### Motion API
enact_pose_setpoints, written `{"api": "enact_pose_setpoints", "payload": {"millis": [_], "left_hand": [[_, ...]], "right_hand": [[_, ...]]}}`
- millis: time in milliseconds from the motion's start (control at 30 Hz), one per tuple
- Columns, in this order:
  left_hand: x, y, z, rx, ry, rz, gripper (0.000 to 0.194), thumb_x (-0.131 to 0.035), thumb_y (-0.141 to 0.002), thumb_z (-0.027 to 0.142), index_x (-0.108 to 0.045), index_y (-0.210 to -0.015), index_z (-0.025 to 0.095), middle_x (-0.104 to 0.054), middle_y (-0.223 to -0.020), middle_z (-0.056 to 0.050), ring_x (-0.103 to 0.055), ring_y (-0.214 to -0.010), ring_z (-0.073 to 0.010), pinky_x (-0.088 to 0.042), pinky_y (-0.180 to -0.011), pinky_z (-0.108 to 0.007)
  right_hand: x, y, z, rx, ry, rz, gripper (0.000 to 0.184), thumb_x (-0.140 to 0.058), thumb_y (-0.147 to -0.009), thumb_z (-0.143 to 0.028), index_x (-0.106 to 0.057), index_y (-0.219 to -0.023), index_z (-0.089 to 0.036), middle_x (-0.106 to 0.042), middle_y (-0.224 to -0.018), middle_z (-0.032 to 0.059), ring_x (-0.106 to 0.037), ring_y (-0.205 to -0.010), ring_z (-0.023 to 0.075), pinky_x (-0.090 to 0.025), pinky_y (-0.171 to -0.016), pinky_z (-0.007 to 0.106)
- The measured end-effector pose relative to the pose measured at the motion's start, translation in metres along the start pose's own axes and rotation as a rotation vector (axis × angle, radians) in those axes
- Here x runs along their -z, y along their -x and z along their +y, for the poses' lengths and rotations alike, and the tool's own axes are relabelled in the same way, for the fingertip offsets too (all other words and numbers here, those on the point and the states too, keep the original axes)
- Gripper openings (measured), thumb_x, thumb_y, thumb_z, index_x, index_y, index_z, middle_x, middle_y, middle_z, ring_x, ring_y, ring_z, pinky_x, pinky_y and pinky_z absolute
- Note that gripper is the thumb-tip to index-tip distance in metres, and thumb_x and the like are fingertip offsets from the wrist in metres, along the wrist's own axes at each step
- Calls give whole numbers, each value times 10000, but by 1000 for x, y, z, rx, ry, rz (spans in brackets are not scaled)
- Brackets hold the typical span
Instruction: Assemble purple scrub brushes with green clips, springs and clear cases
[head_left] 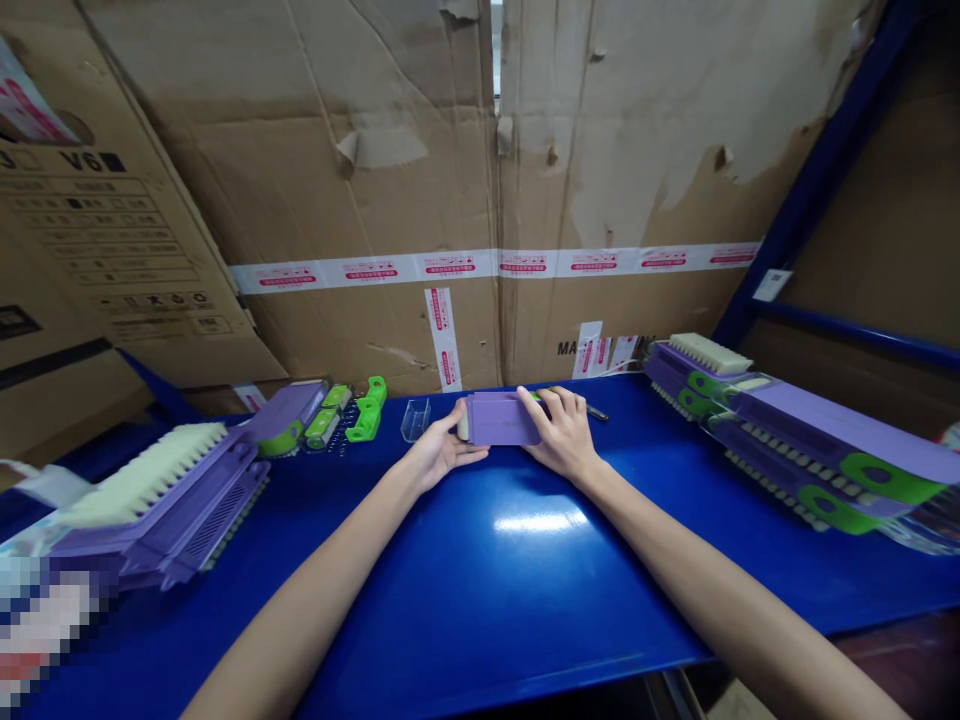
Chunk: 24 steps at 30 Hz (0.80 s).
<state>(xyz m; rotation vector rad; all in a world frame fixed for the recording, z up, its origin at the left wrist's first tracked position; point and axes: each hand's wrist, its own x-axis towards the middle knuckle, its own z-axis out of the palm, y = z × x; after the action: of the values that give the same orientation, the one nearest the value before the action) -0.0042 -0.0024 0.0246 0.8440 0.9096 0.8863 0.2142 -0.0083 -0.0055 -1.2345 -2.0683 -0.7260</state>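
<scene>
Between my hands, just above the blue tabletop, is a flat purple plastic casing [501, 420] with a pale strip at its left end and a bit of green at its top right. My left hand [441, 448] grips its left end, thumb on top and fingers beneath. Over the right end, my right hand [562, 430] is closed with its fingers across the top. Left of my left hand stands a small clear plastic box [416, 420]. Bright green plastic parts [367, 410] lie farther left, beside green-and-clear pieces [328, 415].
Purple casings with cream bristles [165, 470] are stacked at the left. More purple-and-green bristled units [840, 430] are piled on the right. A small dark tool [598, 412] lies beyond my right hand. Cardboard [360, 200] walls the back of the blue table [480, 620].
</scene>
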Motion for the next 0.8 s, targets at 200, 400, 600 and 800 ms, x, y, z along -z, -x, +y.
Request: {"api": "enact_pose_setpoints", "payload": {"millis": [200, 400, 600, 800], "left_hand": [[-8, 1, -4, -194, -235, 107, 590, -551, -745, 642, -595, -1132, 198, -676, -1007, -121, -647, -856, -238, -560, -694, -377], [-2, 3, 15, -717, -163, 544, 609, -465, -783, 633, -382, -378, 185, -544, -531, -56, -580, -625, -158, -485, -532, -243], [27, 2, 29, -825, -443, 766, 573, -380, -857, 525, -390, -384, 201, -480, -457, -20, -504, -509, -123, -413, -570, -251], [49, 0, 26, -713, -1102, 971, 393, -397, -856, 443, -511, -576, 192, -561, -623, -42, -545, -677, -192, -412, -680, -297]], "right_hand": [[0, -3, -3, -57, 87, 25, 613, -471, -848, -410, -369, -1413, -196, -524, -1144, 154, -406, -1056, 316, -309, -831, 428], [-1, -3, 6, -188, 185, -3, 628, -503, -831, -415, -359, -1414, -231, -529, -1144, 137, -403, -1028, 321, -313, -788, 413], [-4, -3, 9, -222, 173, -13, 670, -514, -810, -427, -351, -1415, -189, -536, -1153, 148, -408, -1030, 324, -315, -804, 422], [-2, -4, 6, -162, 153, -6, 649, -494, -818, -412, -367, -1403, -164, -541, -1158, 154, -410, -1047, 320, -306, -831, 428]]}}
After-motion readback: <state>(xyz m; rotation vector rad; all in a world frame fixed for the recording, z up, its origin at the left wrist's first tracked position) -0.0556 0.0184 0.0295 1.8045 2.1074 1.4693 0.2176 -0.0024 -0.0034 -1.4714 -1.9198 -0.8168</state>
